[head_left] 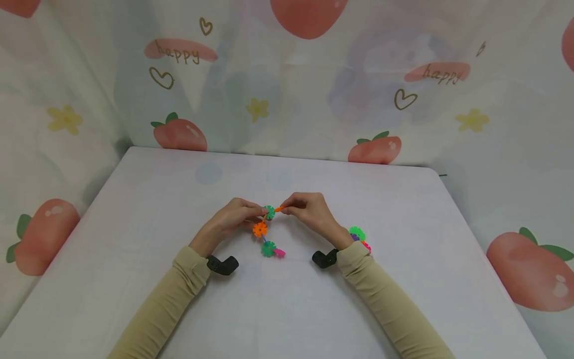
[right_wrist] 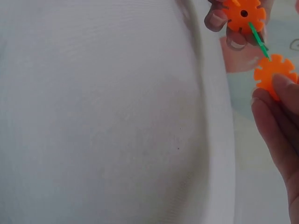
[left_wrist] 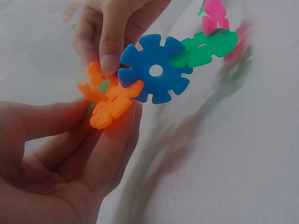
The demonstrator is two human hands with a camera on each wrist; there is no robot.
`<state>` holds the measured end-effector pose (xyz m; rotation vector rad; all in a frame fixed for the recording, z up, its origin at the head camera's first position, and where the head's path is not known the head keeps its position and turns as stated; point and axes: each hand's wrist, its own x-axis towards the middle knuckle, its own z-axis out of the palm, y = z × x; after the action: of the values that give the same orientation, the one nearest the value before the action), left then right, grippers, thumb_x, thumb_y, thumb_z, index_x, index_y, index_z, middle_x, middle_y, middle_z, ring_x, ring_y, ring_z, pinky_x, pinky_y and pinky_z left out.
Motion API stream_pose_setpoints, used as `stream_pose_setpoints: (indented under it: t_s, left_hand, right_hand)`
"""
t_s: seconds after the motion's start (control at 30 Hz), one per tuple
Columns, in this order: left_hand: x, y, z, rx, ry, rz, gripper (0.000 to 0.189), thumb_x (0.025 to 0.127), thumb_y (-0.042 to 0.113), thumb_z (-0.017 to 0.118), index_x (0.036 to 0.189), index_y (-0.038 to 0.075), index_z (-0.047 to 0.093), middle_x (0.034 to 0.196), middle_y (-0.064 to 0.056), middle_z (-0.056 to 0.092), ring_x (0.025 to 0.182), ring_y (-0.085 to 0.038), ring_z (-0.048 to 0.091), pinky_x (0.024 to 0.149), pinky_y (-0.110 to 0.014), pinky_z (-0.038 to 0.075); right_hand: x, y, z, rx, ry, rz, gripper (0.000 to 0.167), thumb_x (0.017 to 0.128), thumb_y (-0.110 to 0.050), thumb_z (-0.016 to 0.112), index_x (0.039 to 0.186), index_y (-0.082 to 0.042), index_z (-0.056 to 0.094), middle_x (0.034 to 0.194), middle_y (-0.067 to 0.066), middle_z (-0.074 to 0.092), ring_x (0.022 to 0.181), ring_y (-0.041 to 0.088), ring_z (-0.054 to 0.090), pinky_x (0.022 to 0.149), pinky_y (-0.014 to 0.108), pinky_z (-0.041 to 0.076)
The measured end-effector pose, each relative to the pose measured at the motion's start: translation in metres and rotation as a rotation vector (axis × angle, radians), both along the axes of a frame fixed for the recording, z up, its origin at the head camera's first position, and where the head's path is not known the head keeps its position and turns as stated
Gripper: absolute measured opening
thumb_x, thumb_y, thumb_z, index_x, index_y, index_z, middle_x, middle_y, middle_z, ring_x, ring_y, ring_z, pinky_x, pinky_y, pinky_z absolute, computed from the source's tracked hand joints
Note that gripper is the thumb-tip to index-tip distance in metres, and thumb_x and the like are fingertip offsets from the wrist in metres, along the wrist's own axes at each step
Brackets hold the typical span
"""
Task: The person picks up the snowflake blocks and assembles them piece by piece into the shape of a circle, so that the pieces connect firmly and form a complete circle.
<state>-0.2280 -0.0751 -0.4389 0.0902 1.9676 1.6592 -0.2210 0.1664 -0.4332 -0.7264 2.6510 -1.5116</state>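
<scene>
My left hand (head_left: 236, 215) pinches one end of a chain of interlocking notched plastic discs, its fingertips at the green disc (head_left: 269, 212). Below them hang an orange disc (head_left: 260, 230), a blue disc (left_wrist: 155, 70), another green disc (left_wrist: 210, 48) and a pink disc (head_left: 279, 253). Between thumb and fingertips, my right hand (head_left: 311, 212) holds an orange notched disc (right_wrist: 275, 74). That disc meets the green one, which shows edge-on in the right wrist view, slotted toward the orange disc on the left hand's side. Both hands are raised close together over the table.
A small group of loose discs, with a bright green disc (head_left: 357, 233) among them, lies partly hidden behind the right wrist. The white table (head_left: 287, 309) ends at a printed curtain (head_left: 287, 75). Black cameras sit on both wrists.
</scene>
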Motion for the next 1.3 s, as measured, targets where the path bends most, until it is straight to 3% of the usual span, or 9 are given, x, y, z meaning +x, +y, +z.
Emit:
stream_pose_setpoints:
  t_s: [0.27,0.57,0.8,1.07,1.2,1.3]
  left_hand:
    - [0.001,0.003,-0.001,-0.011,-0.018,0.044,0.030,0.099,0.018,0.067,0.117,-0.005,0.075,0.111,-0.013,0.075,0.092,-0.018,0.068,0.077,-0.025,0.057]
    - [0.004,0.009,-0.002,-0.068,0.016,0.109,0.029,0.100,0.016,0.067,0.117,-0.006,0.075,0.106,-0.015,0.078,0.084,-0.013,0.069,0.070,-0.022,0.056]
    - [0.002,0.011,-0.006,-0.058,-0.001,0.117,0.032,0.101,0.016,0.065,0.122,-0.006,0.072,0.108,-0.016,0.078,0.087,-0.012,0.070,0.072,-0.021,0.056]
    - [-0.001,0.001,-0.004,0.011,-0.037,-0.004,0.034,0.105,0.021,0.060,0.121,-0.007,0.070,0.103,-0.013,0.078,0.080,-0.012,0.069,0.070,-0.023,0.056]
    - [0.000,0.001,-0.002,0.006,-0.026,-0.076,0.039,0.103,0.031,0.064,0.123,-0.002,0.070,0.096,-0.007,0.075,0.080,-0.015,0.067,0.069,-0.024,0.055]
    - [0.001,0.001,-0.001,0.001,-0.014,-0.101,0.040,0.102,0.031,0.065,0.125,-0.002,0.070,0.093,-0.006,0.074,0.080,-0.015,0.067,0.070,-0.024,0.055]
  right_hand:
    - [-0.001,-0.006,-0.004,0.004,0.040,0.001,0.007,0.089,0.000,0.078,0.091,-0.006,0.081,0.087,0.006,0.079,0.080,0.016,0.076,0.077,0.024,0.060]
    - [-0.003,-0.011,-0.008,0.033,0.165,-0.018,0.008,0.086,0.001,0.080,0.086,-0.006,0.082,0.082,0.007,0.079,0.075,0.016,0.076,0.071,0.023,0.059]
    - [-0.004,-0.011,-0.014,-0.044,0.072,-0.048,0.011,0.086,0.004,0.078,0.088,-0.005,0.082,0.084,0.009,0.079,0.076,0.019,0.077,0.071,0.020,0.058]
    - [-0.004,-0.012,-0.011,-0.052,-0.056,0.009,0.009,0.090,-0.001,0.077,0.097,-0.005,0.081,0.092,0.009,0.079,0.083,0.018,0.077,0.079,0.023,0.059]
    - [-0.004,-0.012,-0.007,0.006,-0.045,0.056,0.015,0.093,-0.003,0.075,0.105,-0.008,0.080,0.100,0.006,0.079,0.090,0.018,0.076,0.084,0.025,0.059]
    - [-0.005,-0.008,-0.005,0.057,-0.003,0.067,0.022,0.093,-0.004,0.075,0.115,-0.008,0.078,0.108,0.006,0.078,0.090,0.018,0.075,0.083,0.026,0.059]
